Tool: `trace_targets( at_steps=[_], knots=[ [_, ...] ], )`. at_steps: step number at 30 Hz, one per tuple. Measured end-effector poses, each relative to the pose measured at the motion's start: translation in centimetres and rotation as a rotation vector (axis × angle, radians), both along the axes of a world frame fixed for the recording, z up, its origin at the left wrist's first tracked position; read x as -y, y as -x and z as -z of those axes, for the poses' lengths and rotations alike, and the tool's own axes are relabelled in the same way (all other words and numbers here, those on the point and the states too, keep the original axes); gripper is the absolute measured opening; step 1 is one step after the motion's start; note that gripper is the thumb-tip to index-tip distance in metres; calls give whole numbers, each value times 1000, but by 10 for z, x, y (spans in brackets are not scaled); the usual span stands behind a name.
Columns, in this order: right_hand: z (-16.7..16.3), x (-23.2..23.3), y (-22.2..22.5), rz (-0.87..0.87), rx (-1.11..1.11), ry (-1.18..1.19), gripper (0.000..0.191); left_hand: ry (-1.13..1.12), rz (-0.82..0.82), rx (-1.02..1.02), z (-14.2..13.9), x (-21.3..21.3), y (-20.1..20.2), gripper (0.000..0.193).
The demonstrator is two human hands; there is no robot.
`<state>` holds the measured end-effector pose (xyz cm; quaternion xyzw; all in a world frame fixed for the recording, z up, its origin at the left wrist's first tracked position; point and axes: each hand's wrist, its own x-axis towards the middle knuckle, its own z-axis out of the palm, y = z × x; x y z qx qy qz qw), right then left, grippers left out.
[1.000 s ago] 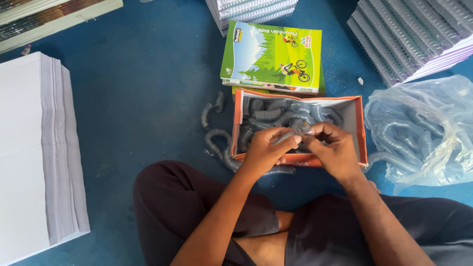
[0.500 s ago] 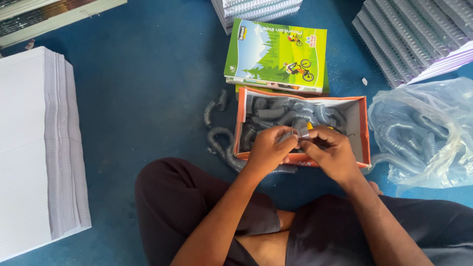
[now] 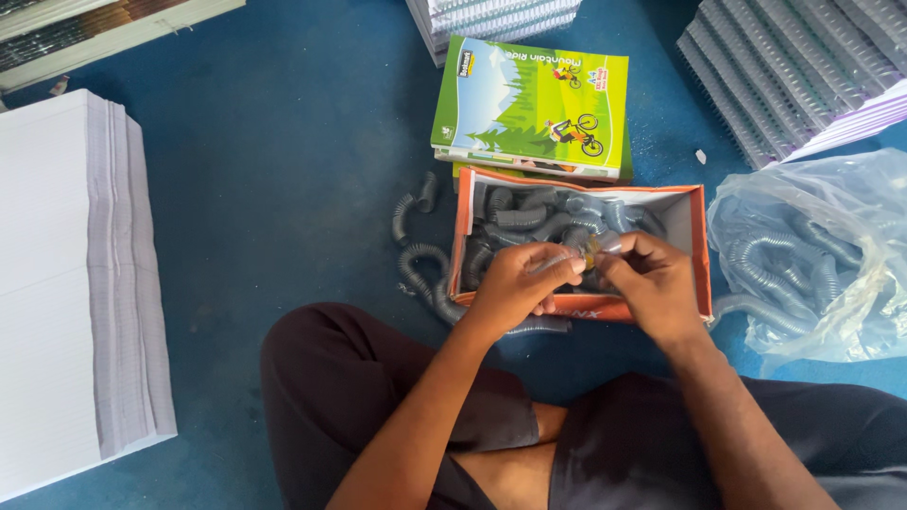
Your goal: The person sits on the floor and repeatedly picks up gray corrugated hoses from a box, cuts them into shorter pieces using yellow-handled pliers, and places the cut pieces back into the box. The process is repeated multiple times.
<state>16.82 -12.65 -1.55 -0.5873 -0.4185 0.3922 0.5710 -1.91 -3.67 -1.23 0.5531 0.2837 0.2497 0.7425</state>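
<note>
Hands over orange box [image 3: 701,247] of grey coils [image 3: 529,215]: left hand [image 3: 515,288] and right hand [image 3: 652,283] together pinch one small coil piece [image 3: 590,251]. Box well filled; loose coils [image 3: 420,260] on floor, more in plastic bag [image 3: 812,255].

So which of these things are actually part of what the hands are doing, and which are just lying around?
In use:
left hand
right hand
small clear and yellowish piece pinched between them
orange cardboard box of grey plastic coils

Lying about:
green picture-cover notebooks
tall white paper stack
clear plastic bag of coils
loose grey coils on blue floor
</note>
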Motion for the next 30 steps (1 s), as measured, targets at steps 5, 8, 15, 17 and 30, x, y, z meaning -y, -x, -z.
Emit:
trace_targets(
  at_steps=[5, 8, 15, 17, 30],
  knots=[
    [1, 0, -2, 34, -17, 38, 4, 15, 14, 49, 4, -2, -1, 39],
    [0, 2, 2, -78, 1, -3, 2, -1, -38, -13, 7, 2, -7, 35],
    [-4, 4, 9, -171, 201, -63, 11, -93, -81, -51, 3, 5, -6, 33],
    [-2, 3, 10, -175, 138, -63, 14, -72, -98, -71, 1, 5, -7, 34],
    [6, 4, -2, -22, 147, 14, 6, 30, 12, 60, 5, -2, -1, 43]
  ],
)
